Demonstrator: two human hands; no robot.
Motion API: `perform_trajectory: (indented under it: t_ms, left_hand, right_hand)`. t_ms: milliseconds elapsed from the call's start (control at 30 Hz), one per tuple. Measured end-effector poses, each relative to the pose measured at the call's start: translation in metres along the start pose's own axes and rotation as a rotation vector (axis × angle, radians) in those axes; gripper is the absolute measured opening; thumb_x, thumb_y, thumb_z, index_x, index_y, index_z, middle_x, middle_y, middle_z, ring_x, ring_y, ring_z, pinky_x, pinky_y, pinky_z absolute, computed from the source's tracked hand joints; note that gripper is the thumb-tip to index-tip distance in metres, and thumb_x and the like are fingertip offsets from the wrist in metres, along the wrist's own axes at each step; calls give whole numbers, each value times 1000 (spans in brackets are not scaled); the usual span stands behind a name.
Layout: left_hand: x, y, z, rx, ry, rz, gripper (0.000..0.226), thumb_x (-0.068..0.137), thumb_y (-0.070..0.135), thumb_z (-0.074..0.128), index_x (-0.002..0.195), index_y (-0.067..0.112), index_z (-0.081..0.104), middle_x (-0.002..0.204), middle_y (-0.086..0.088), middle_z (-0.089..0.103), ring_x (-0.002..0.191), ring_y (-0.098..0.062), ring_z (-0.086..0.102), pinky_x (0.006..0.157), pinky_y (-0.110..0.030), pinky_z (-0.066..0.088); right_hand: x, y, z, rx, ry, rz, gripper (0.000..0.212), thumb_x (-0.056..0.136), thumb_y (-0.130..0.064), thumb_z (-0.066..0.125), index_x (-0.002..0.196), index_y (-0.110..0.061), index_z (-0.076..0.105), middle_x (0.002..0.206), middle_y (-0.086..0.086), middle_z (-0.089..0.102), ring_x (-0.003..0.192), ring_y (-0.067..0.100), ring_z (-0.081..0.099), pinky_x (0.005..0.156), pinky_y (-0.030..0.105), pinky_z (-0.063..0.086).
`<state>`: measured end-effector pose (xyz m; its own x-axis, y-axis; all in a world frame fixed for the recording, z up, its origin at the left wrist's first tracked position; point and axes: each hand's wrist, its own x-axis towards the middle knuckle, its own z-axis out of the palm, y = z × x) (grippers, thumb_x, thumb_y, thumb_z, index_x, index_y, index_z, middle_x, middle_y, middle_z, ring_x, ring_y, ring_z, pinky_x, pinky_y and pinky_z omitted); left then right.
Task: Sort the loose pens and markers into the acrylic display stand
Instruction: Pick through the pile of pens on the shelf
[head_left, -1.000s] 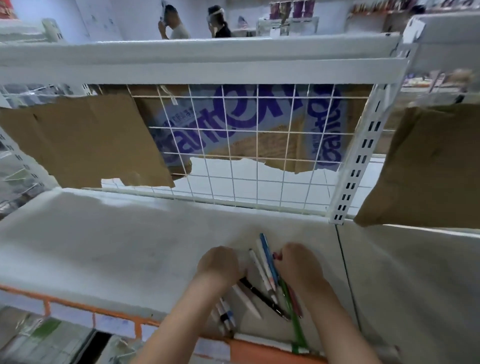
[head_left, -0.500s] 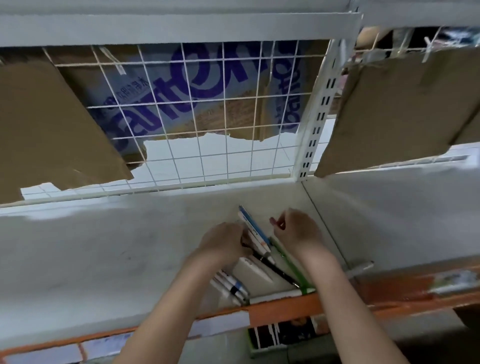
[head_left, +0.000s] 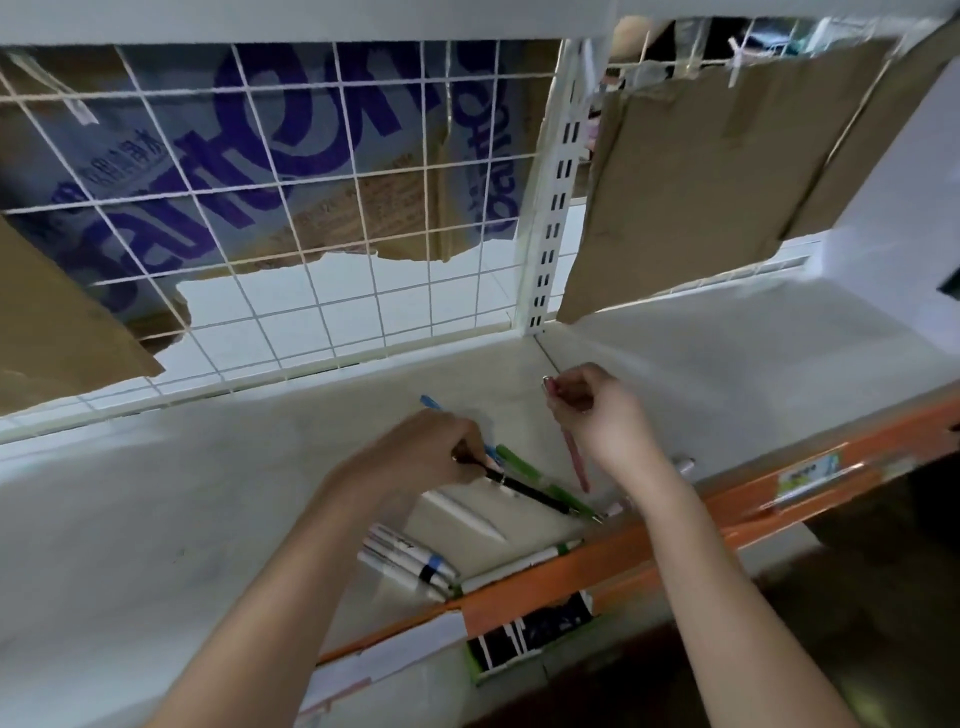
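1. Head view, shelf scene: the left hand curls its fingers around the upper end of a black pen, with a blue pen projecting past the knuckles; whether the blue pen is also gripped cannot be told.
2. The right hand pinches a pink pen near its top, so that the barrel hangs downward, its lower end just above the shelf.
3. Loose stock lies between the hands and the orange shelf edge: a green pen crossing under the black one, a white pen, a pair of silver markers with blue and black bands, and a white marker with a green cap along the lip.
4. The acrylic display stand is not visible from this angle.
5. Step in hand, as judged: gathering. It would go best if each hand collected pens pointing one way, tips aligned, before lifting, so that bundles drop cleanly into compartments.
6. The round, smooth barrels probably roll; those near the lip risk slipping over the edge.
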<state>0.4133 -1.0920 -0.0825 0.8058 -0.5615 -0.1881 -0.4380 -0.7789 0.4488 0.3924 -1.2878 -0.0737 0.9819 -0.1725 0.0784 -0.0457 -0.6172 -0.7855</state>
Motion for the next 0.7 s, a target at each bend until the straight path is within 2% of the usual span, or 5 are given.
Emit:
perform_trajectory:
  t_ms: [67,167,300,533,700]
  left_hand:
    - [2,14,-9,-131,32,36,7,84,24,64,86,31,63,84,19,63,77,1,57,69,-14,43]
    - [12,50,-18,-283,55,88,5,83,29,65,83,34,63,84,16,65,78,0,60,71,-20,50]
    - [32,105,-18,-366,75,192,7,84,35,65,87,29,65,86,13,66,83,-3,61,74,-21,50]
    - [88,218,15,-714,55,360,13,84,17,66,94,9,69,88,-3,71,81,-13,69,76,-23,55]
    - [133,301,58,-758,23,429,11,86,19,65,92,24,73,87,3,72,85,-19,69,85,-39,54]
  right_hand:
    - [-3,5,-18,88,67,3,13,85,-14,66,98,-15,62,90,0,65,90,18,62,83,26,48]
    - [-12,15,-48,149,166,-33,16,86,-13,64,101,-18,62,85,-11,62,81,6,59,70,6,42]
    - [-23,33,-93,215,267,-67,10,88,-15,63,93,-23,61,82,-14,63,78,-2,60,75,17,49]
    - [-55,90,-203,232,353,-59,12,86,-19,63,88,-30,60,84,-12,64,84,1,61,77,21,52]
    - [-72,149,-280,251,452,-16,19,85,-15,67,84,-33,60,81,-9,66,85,7,63,82,33,52]
